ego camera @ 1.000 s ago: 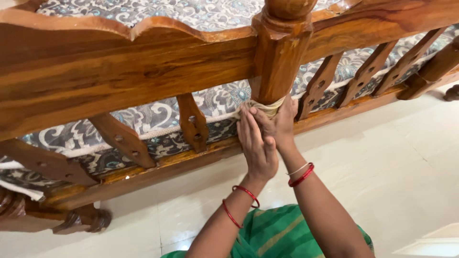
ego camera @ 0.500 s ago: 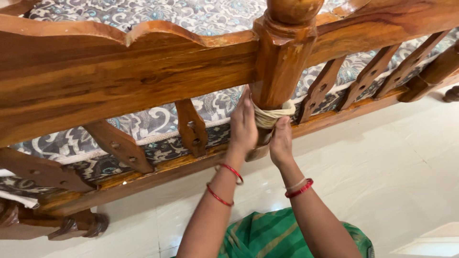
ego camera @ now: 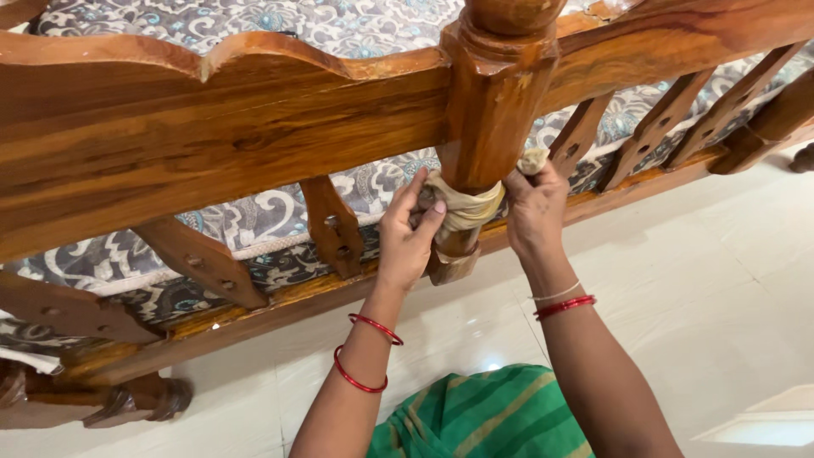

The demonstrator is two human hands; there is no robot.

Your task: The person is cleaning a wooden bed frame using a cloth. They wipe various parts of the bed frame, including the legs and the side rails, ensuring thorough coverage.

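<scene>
Glossy white tiled floor (window glare); patterned mattress.

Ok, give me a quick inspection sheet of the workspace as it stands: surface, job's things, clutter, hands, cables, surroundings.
Surface: pale glossy tiled floor.
Job's things: beige cloth looped around the turned wooden post of a wooden bed frame.
Clutter: nothing seen.
Hands: left hand pinches the cloth end at the post's left; right hand grips the other end at its right. Red bangles on both wrists.
Cables: nothing seen.
Surroundings: patterned grey mattress behind the slatted rail; green garment at the bottom edge.
</scene>
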